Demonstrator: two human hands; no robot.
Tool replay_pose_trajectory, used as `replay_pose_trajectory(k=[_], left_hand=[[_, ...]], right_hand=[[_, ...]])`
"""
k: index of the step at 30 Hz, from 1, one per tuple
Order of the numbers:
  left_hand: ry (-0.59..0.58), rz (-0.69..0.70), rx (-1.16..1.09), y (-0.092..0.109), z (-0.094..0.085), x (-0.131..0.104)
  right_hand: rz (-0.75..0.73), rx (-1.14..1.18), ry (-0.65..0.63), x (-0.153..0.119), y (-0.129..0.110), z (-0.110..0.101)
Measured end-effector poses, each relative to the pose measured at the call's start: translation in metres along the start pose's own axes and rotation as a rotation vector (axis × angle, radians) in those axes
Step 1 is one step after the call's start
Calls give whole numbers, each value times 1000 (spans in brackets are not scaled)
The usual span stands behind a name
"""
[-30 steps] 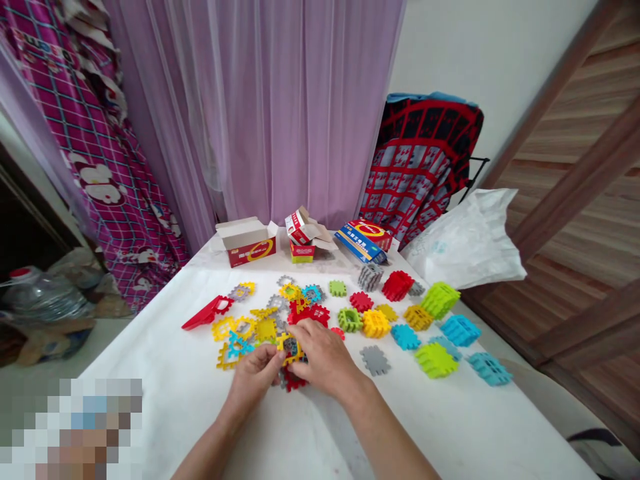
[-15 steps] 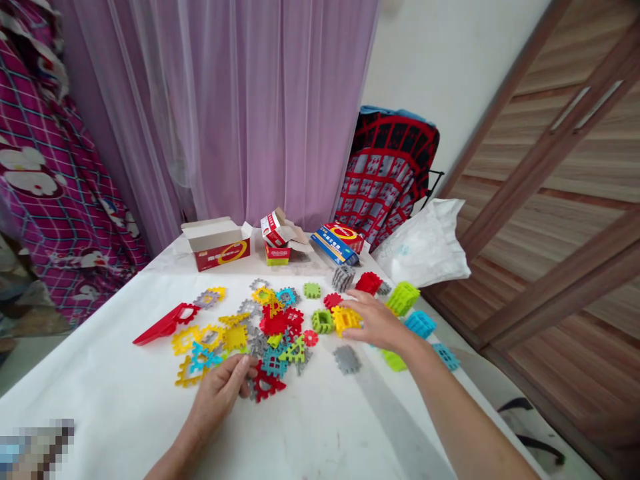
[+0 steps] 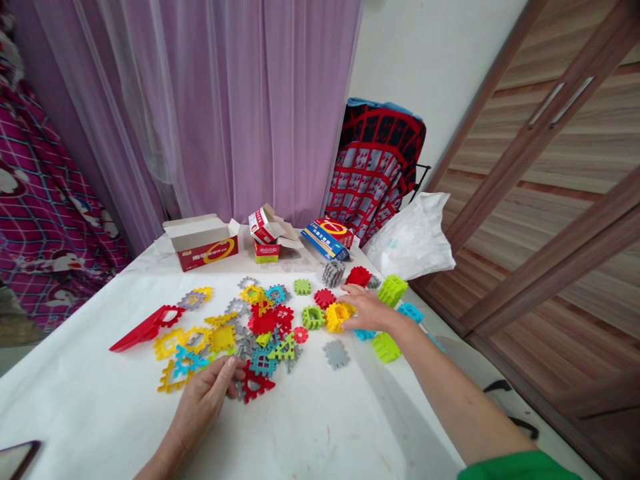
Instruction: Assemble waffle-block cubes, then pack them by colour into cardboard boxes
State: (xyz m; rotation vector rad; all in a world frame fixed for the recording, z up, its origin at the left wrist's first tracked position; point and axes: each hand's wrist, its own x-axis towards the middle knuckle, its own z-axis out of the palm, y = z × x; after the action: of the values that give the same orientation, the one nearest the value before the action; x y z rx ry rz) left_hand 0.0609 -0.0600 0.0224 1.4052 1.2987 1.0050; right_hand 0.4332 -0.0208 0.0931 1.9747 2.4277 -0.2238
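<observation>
My right hand (image 3: 369, 311) reaches over the table with its fingers and thumb around a small yellow stack of toothed building pieces (image 3: 338, 316). A green hollow block (image 3: 313, 318) stands just left of that stack, and a red piece (image 3: 325, 297) lies behind it. My left hand (image 3: 214, 385) rests at the near edge of the loose pieces, thumb against curled fingers; anything inside them is hidden. Beside its fingertips lie a dark red triangular piece (image 3: 256, 383) and a blue window piece (image 3: 263, 361). A flat grey square (image 3: 336, 355) lies alone between the hands.
Mixed loose pieces spread left, with a long red piece (image 3: 145, 328) outermost. Green stacks (image 3: 393, 290), a grey stack (image 3: 333, 273) and blue pieces (image 3: 411, 311) stand right. Behind are an open red carton (image 3: 209, 253), smaller boxes (image 3: 267, 251) and a white bag (image 3: 410, 237).
The view has shifted, so the table things appear further left. The yellow stack has turned in my right hand and now shows its opening. My left hand keeps its place by the pieces.
</observation>
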Motion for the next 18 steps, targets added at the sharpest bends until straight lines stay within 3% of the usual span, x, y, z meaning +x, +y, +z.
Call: replay_pose_trajectory(k=[18], left_hand=[[-28,35,24,4,0,0]], right_hand=[[36,-70,-106,1,-14,-8]])
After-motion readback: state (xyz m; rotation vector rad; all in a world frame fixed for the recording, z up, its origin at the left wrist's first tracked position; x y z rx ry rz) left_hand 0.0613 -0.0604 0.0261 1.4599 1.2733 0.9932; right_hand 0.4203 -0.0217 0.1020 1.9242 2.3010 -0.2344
